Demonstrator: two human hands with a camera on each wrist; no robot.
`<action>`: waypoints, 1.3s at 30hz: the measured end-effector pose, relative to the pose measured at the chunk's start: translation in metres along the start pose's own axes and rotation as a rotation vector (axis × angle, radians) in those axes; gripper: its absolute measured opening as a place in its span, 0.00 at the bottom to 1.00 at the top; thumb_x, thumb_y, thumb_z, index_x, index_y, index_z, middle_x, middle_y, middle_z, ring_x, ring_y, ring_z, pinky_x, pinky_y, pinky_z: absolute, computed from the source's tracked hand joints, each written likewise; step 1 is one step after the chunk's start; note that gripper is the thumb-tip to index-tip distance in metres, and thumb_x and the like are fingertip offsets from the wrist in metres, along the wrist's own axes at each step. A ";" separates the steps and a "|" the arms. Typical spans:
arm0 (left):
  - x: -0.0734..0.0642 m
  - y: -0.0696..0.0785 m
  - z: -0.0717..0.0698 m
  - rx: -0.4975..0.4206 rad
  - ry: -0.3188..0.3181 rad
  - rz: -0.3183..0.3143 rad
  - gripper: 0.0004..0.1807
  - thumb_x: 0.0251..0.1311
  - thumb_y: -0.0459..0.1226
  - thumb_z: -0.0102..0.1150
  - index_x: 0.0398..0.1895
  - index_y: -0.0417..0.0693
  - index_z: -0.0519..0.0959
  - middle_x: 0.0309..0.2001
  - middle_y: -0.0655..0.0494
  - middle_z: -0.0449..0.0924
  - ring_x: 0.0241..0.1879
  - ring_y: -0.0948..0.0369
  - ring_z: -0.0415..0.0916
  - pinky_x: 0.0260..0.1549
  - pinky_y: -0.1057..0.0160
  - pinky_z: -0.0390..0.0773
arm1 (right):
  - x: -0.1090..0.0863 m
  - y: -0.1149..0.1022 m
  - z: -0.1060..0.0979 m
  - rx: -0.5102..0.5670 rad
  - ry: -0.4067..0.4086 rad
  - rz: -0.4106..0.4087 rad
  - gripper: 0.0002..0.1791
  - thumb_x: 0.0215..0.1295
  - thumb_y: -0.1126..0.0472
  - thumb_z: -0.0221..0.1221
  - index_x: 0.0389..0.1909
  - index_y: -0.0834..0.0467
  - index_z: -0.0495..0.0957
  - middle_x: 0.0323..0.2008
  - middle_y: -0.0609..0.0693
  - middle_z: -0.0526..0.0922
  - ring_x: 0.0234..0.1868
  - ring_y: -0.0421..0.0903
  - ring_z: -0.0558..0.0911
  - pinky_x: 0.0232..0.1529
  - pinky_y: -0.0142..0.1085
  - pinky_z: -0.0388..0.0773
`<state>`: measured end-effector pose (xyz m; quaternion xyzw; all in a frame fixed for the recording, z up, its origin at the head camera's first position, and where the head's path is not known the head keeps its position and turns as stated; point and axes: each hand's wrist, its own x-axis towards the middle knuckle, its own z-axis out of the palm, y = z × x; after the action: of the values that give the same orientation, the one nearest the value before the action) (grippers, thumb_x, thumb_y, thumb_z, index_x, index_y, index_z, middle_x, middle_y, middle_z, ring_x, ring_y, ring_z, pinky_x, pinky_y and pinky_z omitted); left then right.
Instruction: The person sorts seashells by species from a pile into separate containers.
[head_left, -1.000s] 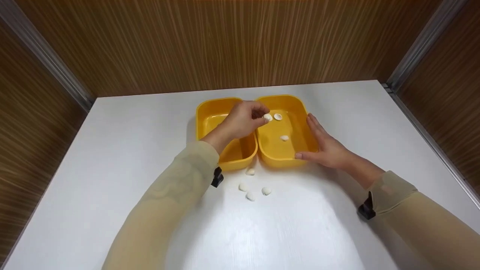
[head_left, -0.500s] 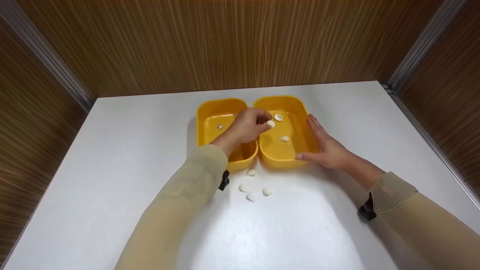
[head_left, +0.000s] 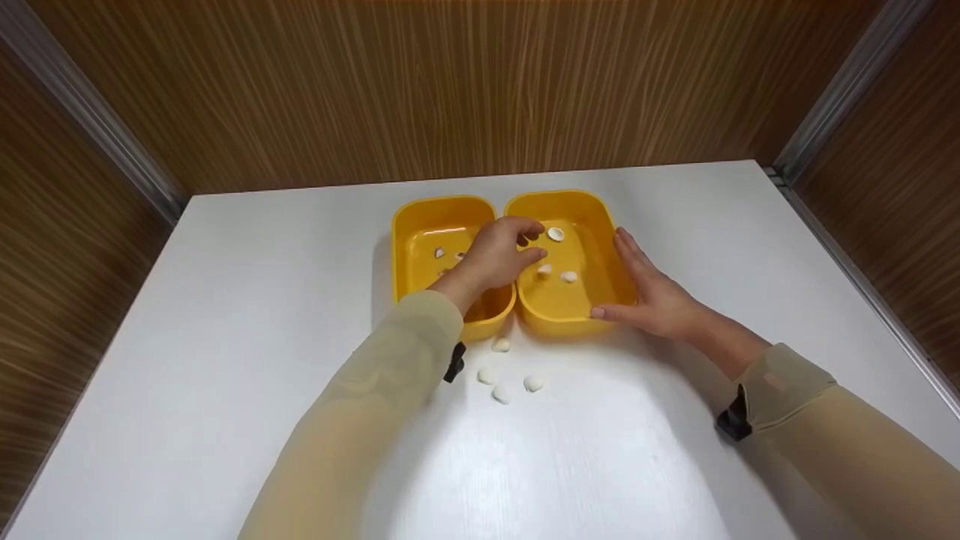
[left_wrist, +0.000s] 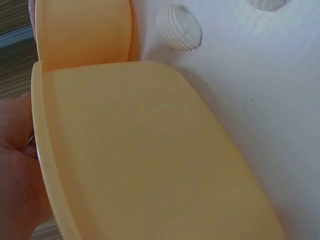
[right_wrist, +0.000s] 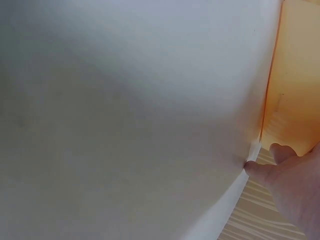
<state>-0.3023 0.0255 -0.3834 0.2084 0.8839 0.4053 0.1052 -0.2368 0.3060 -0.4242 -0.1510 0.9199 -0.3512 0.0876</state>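
- Left hand (head_left: 499, 256): thumb and fingers parted, no shell visible in grip, above right tray (head_left: 547, 301).
- Blurred shell (head_left: 544, 270) just below left thumb; can't tell if airborne or landed.
- Two other shells (head_left: 568, 277) right of the grip, inside tray.
- Right hand (head_left: 660, 301): fingers straight against tray's outer wall, thumb at near rim, not grasping.
- Best practice: release low, fingers well spread; brace lightly, avoid tipping.
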 end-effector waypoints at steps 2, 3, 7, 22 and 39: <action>-0.001 0.001 -0.001 -0.006 0.005 -0.002 0.24 0.76 0.40 0.63 0.72 0.44 0.76 0.66 0.49 0.79 0.62 0.56 0.74 0.64 0.63 0.74 | 0.000 0.000 0.000 0.000 -0.002 0.002 0.68 0.65 0.39 0.72 0.87 0.44 0.29 0.86 0.41 0.27 0.85 0.57 0.37 0.80 0.63 0.43; -0.002 0.002 -0.002 -0.015 0.008 -0.006 0.24 0.76 0.40 0.63 0.72 0.44 0.76 0.66 0.49 0.79 0.62 0.57 0.74 0.64 0.64 0.74 | 0.001 -0.001 0.000 0.000 -0.004 0.004 0.68 0.65 0.39 0.72 0.87 0.44 0.29 0.86 0.41 0.27 0.85 0.57 0.37 0.80 0.63 0.43; -0.007 0.009 -0.009 -0.049 0.028 -0.002 0.23 0.76 0.40 0.63 0.71 0.46 0.77 0.64 0.51 0.79 0.60 0.58 0.74 0.62 0.67 0.75 | 0.002 0.000 0.000 -0.002 -0.004 0.005 0.68 0.65 0.39 0.72 0.87 0.45 0.29 0.86 0.42 0.27 0.85 0.58 0.38 0.79 0.63 0.43; -0.069 0.035 -0.030 -0.010 -0.051 0.200 0.18 0.73 0.40 0.67 0.63 0.49 0.83 0.54 0.58 0.83 0.52 0.63 0.78 0.54 0.66 0.79 | 0.005 0.006 -0.001 -0.016 0.012 -0.044 0.69 0.64 0.37 0.71 0.87 0.50 0.30 0.86 0.45 0.28 0.85 0.58 0.37 0.80 0.62 0.41; -0.144 0.000 -0.017 -0.031 -0.164 0.223 0.15 0.71 0.39 0.70 0.58 0.50 0.86 0.46 0.64 0.84 0.47 0.66 0.79 0.50 0.65 0.82 | 0.005 0.006 -0.002 -0.005 0.009 -0.024 0.70 0.63 0.36 0.72 0.87 0.45 0.28 0.86 0.44 0.27 0.85 0.58 0.36 0.79 0.64 0.42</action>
<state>-0.1802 -0.0514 -0.3698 0.3363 0.8373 0.4095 0.1346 -0.2435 0.3098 -0.4267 -0.1606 0.9193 -0.3506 0.0790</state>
